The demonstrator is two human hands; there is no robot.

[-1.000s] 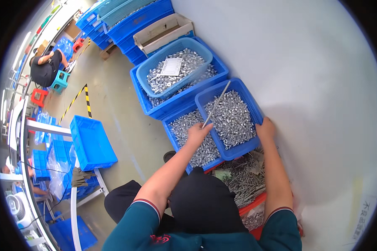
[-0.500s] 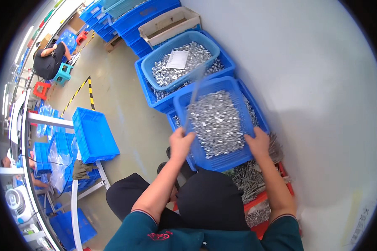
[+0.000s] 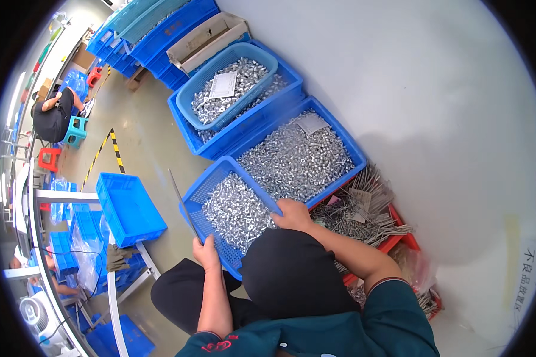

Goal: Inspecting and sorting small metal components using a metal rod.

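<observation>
Blue mesh basket [image 3: 216,174], part-filled with small silvery metal parts [image 3: 237,211] — located between the fingers of both hands, above the person's dark-clad lap. Right hand [image 3: 293,214]: fingers curled over the basket's right-hand rim, gripping it. Left hand [image 3: 206,253]: fingers closed on a thin metal rod [image 3: 181,201], at the basket's left edge; cannot tell whether they also clasp the rim. Rod slants up and leftward from the left fingers.

Just beyond the right fingers: blue crate [image 3: 358,152] of similar parts, a pale slip [image 3: 311,123] on top. Right of the right fingers: long thin metal pieces [image 3: 363,208] in a red crate [image 3: 408,239]. Farther beyond both hands: light-blue basket [image 3: 187,101] of metal parts, paper sheet [image 3: 223,85] atop — nested in another blue crate. Well left of the left fingers: a blue bin [image 3: 125,205].
</observation>
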